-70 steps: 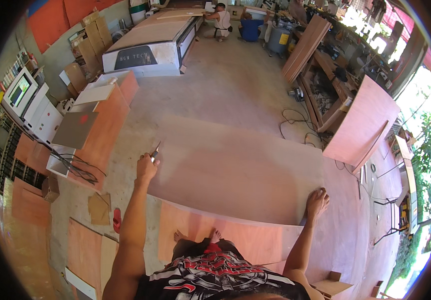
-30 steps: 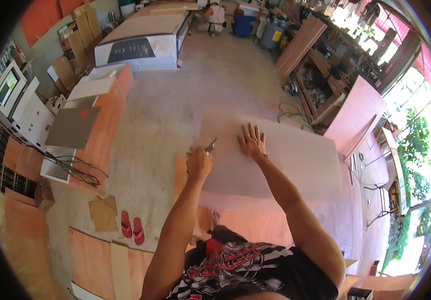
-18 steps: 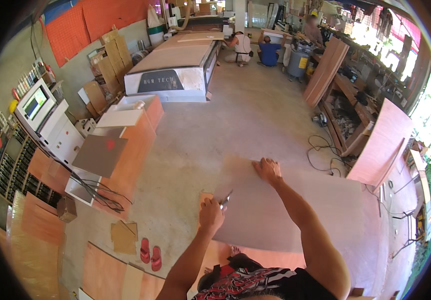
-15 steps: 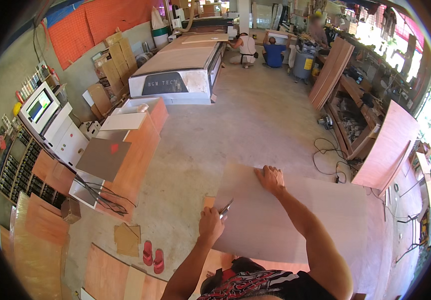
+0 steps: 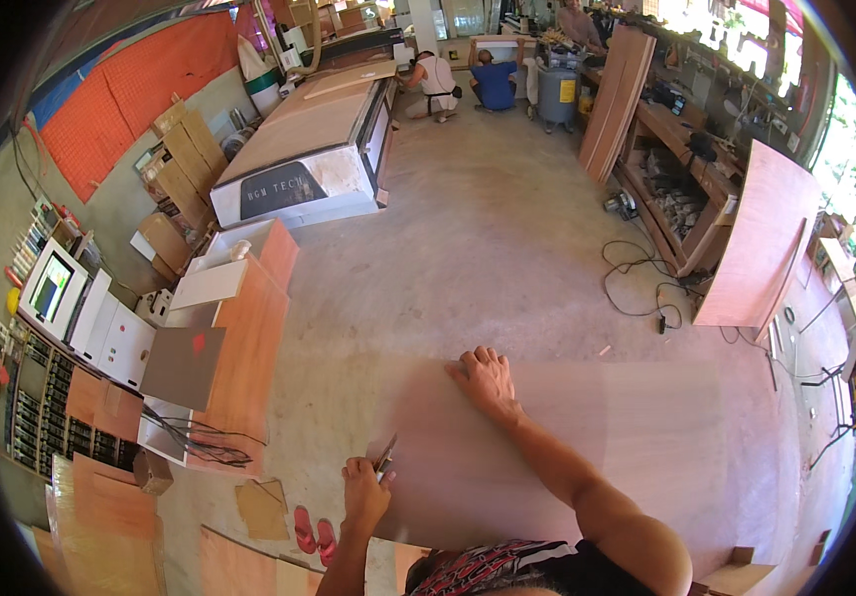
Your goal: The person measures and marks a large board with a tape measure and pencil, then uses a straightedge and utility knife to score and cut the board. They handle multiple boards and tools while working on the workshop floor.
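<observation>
A wide, thin grey-brown sheet lies in front of me, its left end blurred. My right hand grips its far edge near the left corner, fingers curled over the edge and thumb spread. Beside the sheet's left edge, my left hand is closed around a slim knife, its dark pointed tip angled up and away from me. The sheet's underside and the fingers beneath it are hidden.
Red slippers and cardboard pieces lie left of me. A long wooden cabinet stands farther left. Cables trail across the floor at right, near a leaning plywood panel. Two people crouch at the back.
The view has shifted, moving the background leftward. Both hands and the sheet have moved left, closer to the slippers. The small tan piece beside my left hand no longer shows.
</observation>
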`<action>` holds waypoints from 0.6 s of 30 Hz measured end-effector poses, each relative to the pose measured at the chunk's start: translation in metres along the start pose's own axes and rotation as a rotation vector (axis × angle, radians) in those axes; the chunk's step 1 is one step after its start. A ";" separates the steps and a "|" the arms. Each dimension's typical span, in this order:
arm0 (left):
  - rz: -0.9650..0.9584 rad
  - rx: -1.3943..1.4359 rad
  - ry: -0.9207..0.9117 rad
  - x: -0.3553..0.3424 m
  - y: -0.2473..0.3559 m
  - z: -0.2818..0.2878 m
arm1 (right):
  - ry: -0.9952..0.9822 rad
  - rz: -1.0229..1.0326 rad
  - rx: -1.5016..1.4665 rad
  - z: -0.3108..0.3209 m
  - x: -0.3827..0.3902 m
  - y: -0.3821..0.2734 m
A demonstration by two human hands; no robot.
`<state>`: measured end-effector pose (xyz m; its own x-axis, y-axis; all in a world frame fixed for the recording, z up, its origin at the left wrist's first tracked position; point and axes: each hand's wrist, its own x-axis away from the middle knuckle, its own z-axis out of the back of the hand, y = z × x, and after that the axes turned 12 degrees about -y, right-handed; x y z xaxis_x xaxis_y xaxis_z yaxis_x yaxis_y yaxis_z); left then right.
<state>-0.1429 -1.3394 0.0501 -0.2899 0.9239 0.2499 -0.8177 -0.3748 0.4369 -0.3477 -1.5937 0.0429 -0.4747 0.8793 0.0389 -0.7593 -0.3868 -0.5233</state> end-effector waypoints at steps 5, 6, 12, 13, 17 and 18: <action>-0.004 -0.043 -0.023 0.001 0.002 0.004 | -0.008 -0.018 -0.014 0.006 0.002 -0.003; -0.004 -0.049 -0.029 0.001 0.003 0.005 | -0.007 -0.023 -0.001 0.007 0.002 -0.004; -0.031 -0.053 -0.018 0.007 0.007 0.008 | -0.038 -0.012 -0.002 0.008 0.003 -0.005; -0.024 -0.064 -0.011 0.007 0.008 0.009 | -0.039 -0.017 0.023 0.007 0.002 -0.005; -0.010 -0.041 -0.018 0.015 0.003 0.013 | 0.036 0.013 0.091 0.005 0.003 -0.008; 0.008 -0.030 -0.043 0.020 -0.001 0.015 | 0.047 0.017 0.107 0.004 0.004 -0.008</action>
<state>-0.1402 -1.3218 0.0675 -0.2750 0.9165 0.2905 -0.8305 -0.3787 0.4085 -0.3452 -1.5879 0.0508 -0.4690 0.8831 -0.0103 -0.7956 -0.4275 -0.4293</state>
